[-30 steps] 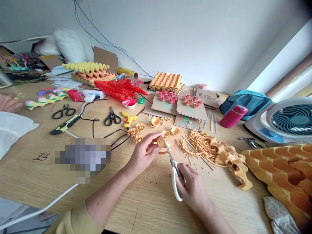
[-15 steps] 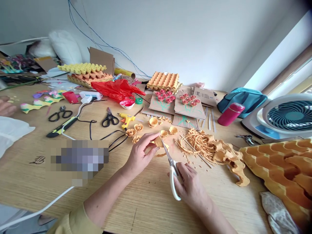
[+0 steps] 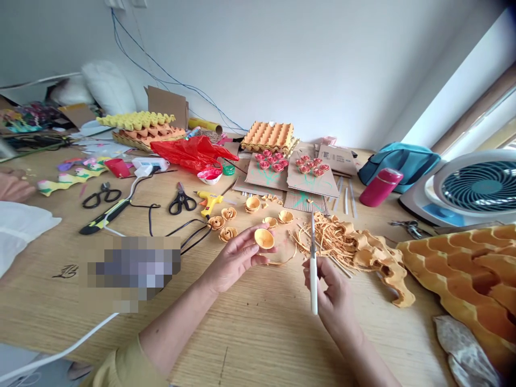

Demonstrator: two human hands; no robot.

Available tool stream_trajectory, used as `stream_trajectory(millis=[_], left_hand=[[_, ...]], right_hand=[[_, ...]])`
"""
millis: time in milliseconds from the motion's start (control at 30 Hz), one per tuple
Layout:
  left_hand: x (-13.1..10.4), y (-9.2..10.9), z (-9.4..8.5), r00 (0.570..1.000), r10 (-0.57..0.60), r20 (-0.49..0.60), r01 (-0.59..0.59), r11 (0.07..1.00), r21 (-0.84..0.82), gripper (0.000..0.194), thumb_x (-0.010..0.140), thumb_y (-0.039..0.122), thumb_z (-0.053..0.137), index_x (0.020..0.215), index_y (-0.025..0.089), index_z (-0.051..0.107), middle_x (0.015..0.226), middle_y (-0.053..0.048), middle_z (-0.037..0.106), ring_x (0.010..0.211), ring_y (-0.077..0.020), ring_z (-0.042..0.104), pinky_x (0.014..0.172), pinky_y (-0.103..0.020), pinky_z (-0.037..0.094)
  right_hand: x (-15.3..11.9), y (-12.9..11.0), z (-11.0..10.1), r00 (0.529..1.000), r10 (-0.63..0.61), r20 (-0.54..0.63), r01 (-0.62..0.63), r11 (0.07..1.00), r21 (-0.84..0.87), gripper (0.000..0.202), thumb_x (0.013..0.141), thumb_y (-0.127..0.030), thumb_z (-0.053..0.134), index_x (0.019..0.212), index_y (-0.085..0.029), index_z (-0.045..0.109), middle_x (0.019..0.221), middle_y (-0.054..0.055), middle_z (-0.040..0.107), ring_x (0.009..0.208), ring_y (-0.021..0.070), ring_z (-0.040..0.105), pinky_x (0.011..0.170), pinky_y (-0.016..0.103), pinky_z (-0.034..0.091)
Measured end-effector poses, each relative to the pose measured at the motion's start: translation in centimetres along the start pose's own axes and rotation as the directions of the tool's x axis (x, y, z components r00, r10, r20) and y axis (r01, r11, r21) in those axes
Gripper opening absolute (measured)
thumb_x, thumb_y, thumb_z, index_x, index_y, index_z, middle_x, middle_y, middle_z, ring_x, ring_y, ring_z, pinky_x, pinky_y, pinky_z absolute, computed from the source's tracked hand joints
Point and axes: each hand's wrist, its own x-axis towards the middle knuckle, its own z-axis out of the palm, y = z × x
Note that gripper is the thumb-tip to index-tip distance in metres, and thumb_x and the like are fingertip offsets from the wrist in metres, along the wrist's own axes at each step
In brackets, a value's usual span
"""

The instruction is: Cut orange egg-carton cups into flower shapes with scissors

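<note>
My left hand holds a small orange egg-carton cup by its side, its round opening facing me. In my right hand are white-handled scissors, turned edge-on with the blades pointing away and apart from the cup. A thin cut strip lies on the table below the cup. Just beyond my left hand sit more loose cups and several carton roses. Shredded orange trimmings lie in a heap past the scissors.
A yellow glue gun and black scissors lie left of centre. Cardboard sheets with red flowers are at the back. Orange egg trays, a pink bottle and a fan stand right. Another person's hand shows at far left.
The scissors have come away from the cup, moved right and turned edge-on. My left hand has tipped the cup so its opening shows, and the trimmed strip lies below it.
</note>
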Motion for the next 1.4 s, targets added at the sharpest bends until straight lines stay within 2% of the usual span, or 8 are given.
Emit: stream_trajectory(millis=[167,267,433,567,867,1100,1233,1400], left_hand=[[0.1,0.2,-0.2,0.999,-0.035,0.020,0.036,0.999,-0.016,0.044,0.085,0.036,0.072,0.126,0.024,0.066,0.127,-0.010,0.067,0.102,-0.0230,0.070,0.080,-0.030,0.058],[0.4,0.9,-1.0,0.997,0.065,-0.047,-0.063,0.997,0.038,0.044,0.081,0.039,0.075,0.122,0.024,0.068,0.128,-0.009,0.066,0.104,-0.0208,0.067,0.076,-0.026,0.056],[0.7,2.1,-2.6,0.957,0.242,-0.158,-0.199,0.948,0.247,0.046,0.080,0.032,0.076,0.124,0.026,0.064,0.133,-0.007,0.063,0.117,-0.0214,0.060,0.088,-0.028,0.053],[0.9,2.3,-2.6,0.938,0.308,-0.160,-0.221,0.885,0.411,0.046,0.079,0.029,0.076,0.122,0.024,0.060,0.132,-0.007,0.063,0.123,-0.0222,0.059,0.103,-0.035,0.048],[1.2,1.5,-2.4,0.958,0.265,-0.108,-0.183,0.858,0.479,0.051,0.078,0.026,0.076,0.124,0.018,0.058,0.128,-0.012,0.066,0.115,-0.0241,0.064,0.100,-0.037,0.051],[1.1,1.8,-2.6,0.923,0.360,-0.136,-0.175,0.708,0.684,0.044,0.078,0.028,0.074,0.120,0.020,0.063,0.116,-0.009,0.070,0.102,-0.0219,0.066,0.080,-0.030,0.053],[1.3,1.7,-3.2,0.895,0.418,-0.154,-0.173,0.646,0.744,0.042,0.079,0.026,0.072,0.120,0.021,0.062,0.116,-0.008,0.070,0.099,-0.0203,0.067,0.083,-0.030,0.054],[1.4,1.8,-3.9,0.836,0.535,-0.124,-0.166,0.461,0.872,0.042,0.082,0.023,0.068,0.123,0.022,0.061,0.116,-0.008,0.067,0.098,-0.0201,0.066,0.083,-0.032,0.056]], right_hand=[[0.1,0.0,0.0,0.998,-0.054,-0.027,0.053,0.997,-0.063,0.016,0.094,-0.029,0.050,0.082,-0.020,0.056,0.068,0.000,0.058,0.059,0.0145,0.052,0.055,0.026,0.042],[0.3,0.2,-0.1,0.995,-0.101,0.002,0.100,0.986,-0.135,0.018,0.093,-0.030,0.051,0.078,-0.022,0.052,0.064,-0.002,0.055,0.059,0.0146,0.050,0.057,0.026,0.041],[1.0,0.2,-1.2,0.956,-0.095,0.277,0.189,0.922,-0.337,0.026,0.092,-0.032,0.055,0.070,-0.023,0.044,0.060,-0.004,0.054,0.054,0.0140,0.049,0.061,0.028,0.039],[0.7,-0.1,-2.0,0.896,-0.056,0.441,0.286,0.832,-0.476,0.018,0.088,-0.030,0.062,0.074,-0.022,0.054,0.066,-0.001,0.063,0.060,0.0172,0.057,0.068,0.032,0.039],[0.3,-0.3,-0.7,0.905,-0.126,0.406,0.397,0.590,-0.703,0.021,0.074,-0.035,0.081,0.080,-0.020,0.066,0.074,0.005,0.069,0.072,0.0286,0.066,0.083,0.046,0.037],[0.9,1.3,-2.6,0.875,-0.131,0.465,0.419,0.686,-0.595,0.020,0.081,-0.038,0.076,0.074,-0.024,0.065,0.066,0.000,0.068,0.064,0.0230,0.064,0.075,0.038,0.039],[1.7,2.7,-4.8,0.919,-0.113,0.377,0.328,0.749,-0.576,0.021,0.089,-0.040,0.066,0.076,-0.024,0.063,0.069,-0.001,0.067,0.065,0.0199,0.064,0.072,0.033,0.040],[2.9,3.7,-7.1,0.996,0.084,-0.040,-0.085,0.649,-0.756,0.029,0.089,-0.051,0.057,0.076,-0.024,0.059,0.070,0.002,0.068,0.066,0.0232,0.063,0.068,0.035,0.040]])
